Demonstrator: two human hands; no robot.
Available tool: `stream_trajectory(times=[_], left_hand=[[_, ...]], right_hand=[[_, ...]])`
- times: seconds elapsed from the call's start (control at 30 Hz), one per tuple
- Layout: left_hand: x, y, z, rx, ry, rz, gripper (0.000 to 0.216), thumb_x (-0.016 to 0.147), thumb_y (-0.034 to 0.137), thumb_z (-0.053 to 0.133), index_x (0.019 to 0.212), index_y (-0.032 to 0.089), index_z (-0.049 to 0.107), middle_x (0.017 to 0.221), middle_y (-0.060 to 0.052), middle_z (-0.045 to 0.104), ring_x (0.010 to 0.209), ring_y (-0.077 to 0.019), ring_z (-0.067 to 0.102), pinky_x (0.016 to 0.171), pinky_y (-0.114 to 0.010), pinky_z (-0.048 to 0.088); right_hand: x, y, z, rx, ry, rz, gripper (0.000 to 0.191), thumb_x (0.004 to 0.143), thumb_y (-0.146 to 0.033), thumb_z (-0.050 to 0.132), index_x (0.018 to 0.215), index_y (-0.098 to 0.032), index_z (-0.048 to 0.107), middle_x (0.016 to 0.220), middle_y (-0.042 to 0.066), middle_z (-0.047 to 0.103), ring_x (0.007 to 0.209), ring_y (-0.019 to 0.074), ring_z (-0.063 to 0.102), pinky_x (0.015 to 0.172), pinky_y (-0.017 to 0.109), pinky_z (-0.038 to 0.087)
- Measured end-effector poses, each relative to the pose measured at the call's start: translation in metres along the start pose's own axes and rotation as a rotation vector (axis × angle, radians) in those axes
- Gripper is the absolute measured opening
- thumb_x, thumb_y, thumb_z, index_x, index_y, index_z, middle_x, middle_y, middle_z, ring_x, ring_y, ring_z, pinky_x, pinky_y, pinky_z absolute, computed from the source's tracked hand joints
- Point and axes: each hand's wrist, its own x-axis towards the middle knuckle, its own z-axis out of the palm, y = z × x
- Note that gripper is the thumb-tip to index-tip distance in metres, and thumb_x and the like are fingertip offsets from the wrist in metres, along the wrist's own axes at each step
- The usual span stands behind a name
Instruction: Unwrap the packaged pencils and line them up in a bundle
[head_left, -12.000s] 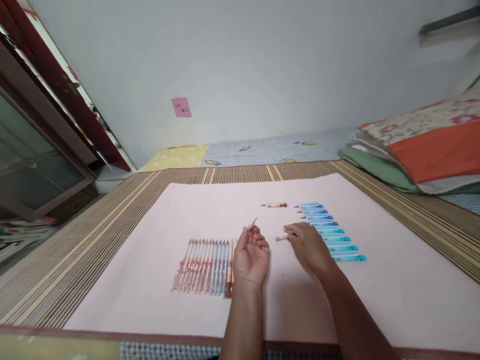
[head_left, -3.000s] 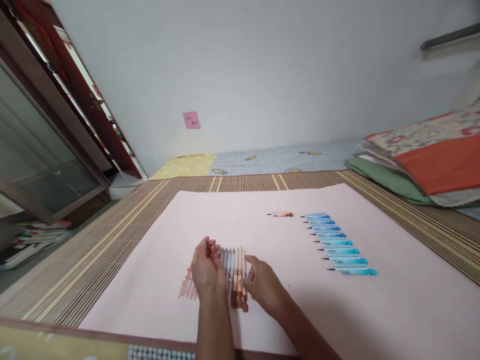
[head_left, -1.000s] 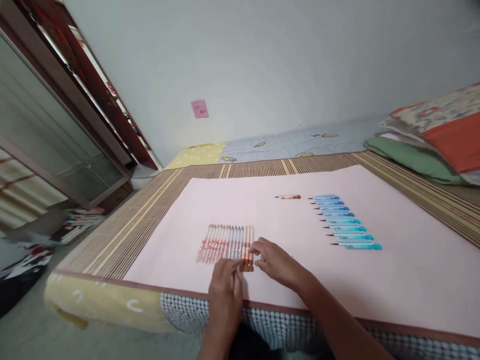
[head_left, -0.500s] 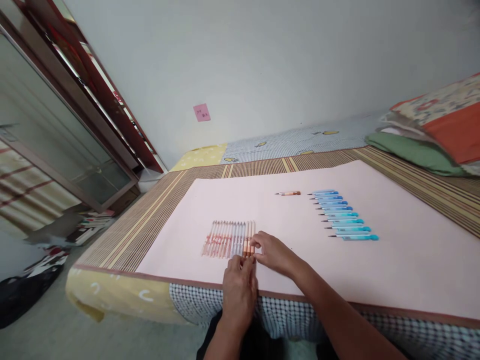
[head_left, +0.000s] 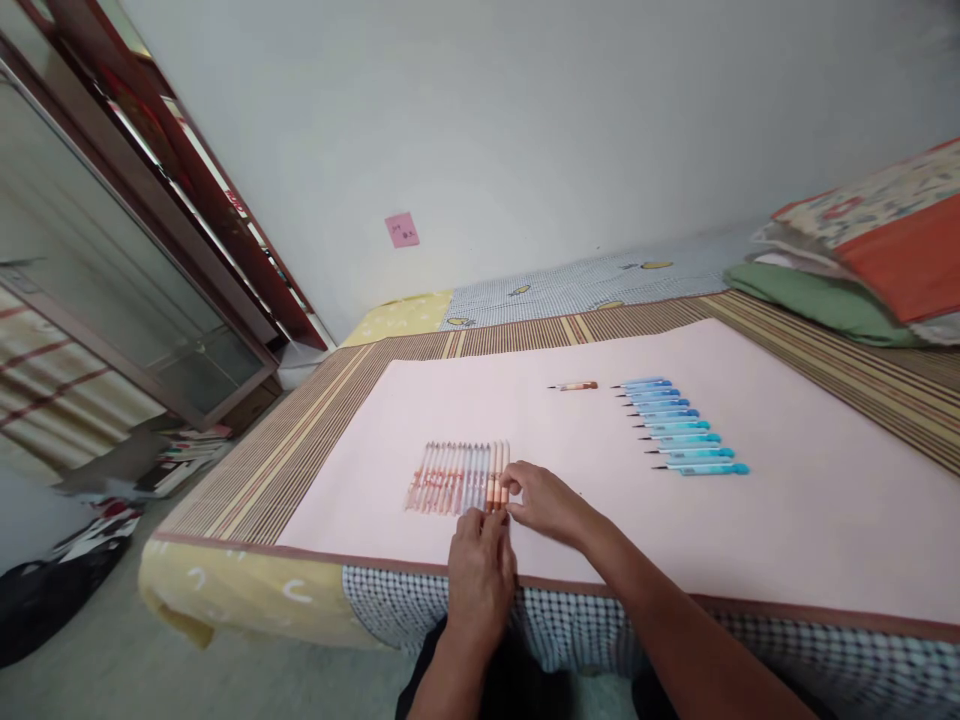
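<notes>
A tight row of several clear and orange pens (head_left: 454, 476) lies on a pale pink sheet (head_left: 525, 420). My left hand (head_left: 480, 575) rests flat at the near ends of the rightmost pens, fingers stretched out together. My right hand (head_left: 544, 500) presses its curled fingertips against the right side of the row, at the orange pens. Farther right lies a row of several blue pens (head_left: 679, 425), and a single orange pen (head_left: 574, 385) lies alone beyond them.
The pink sheet covers a striped woven mat (head_left: 300, 420) on a bed with a checked sheet (head_left: 600, 630). Folded bedding and a pillow (head_left: 862, 260) sit at the right. A glass-door cabinet (head_left: 112, 300) and stacked books (head_left: 180, 450) stand at the left. A pink note (head_left: 402, 229) is on the wall.
The view pulled back and down, so the bed edge now shows. Both hands moved from holding pens over the row to pressing at its near right corner.
</notes>
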Motion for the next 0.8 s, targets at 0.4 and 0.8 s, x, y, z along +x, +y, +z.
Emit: stream_trajectory(times=[0.4, 0.8], left_hand=[[-0.005, -0.0059, -0.0098, -0.099, 0.104, -0.041, 0.03, 0.089, 0.006, 0.049, 0.109, 0.024, 0.062, 0.101, -0.006, 0.057, 0.096, -0.0212, 0.057, 0.087, -0.04, 0.051], [-0.0041, -0.0025, -0.0069, 0.05, -0.016, 0.084, 0.044, 0.083, 0.003, 0.053, 0.124, 0.019, 0.059, 0.12, -0.01, 0.062, 0.105, -0.025, 0.055, 0.088, -0.046, 0.052]], right_hand=[[-0.0012, 0.0021, -0.0019, 0.02, 0.011, 0.055, 0.018, 0.068, -0.01, 0.061, 0.083, -0.019, 0.057, 0.083, 0.0, 0.058, 0.067, 0.0123, 0.05, 0.061, 0.024, 0.036], [0.0003, 0.0021, 0.0031, -0.022, 0.042, 0.022, 0.021, 0.067, -0.009, 0.064, 0.081, -0.02, 0.053, 0.083, 0.0, 0.057, 0.074, 0.0153, 0.053, 0.066, 0.025, 0.038]])
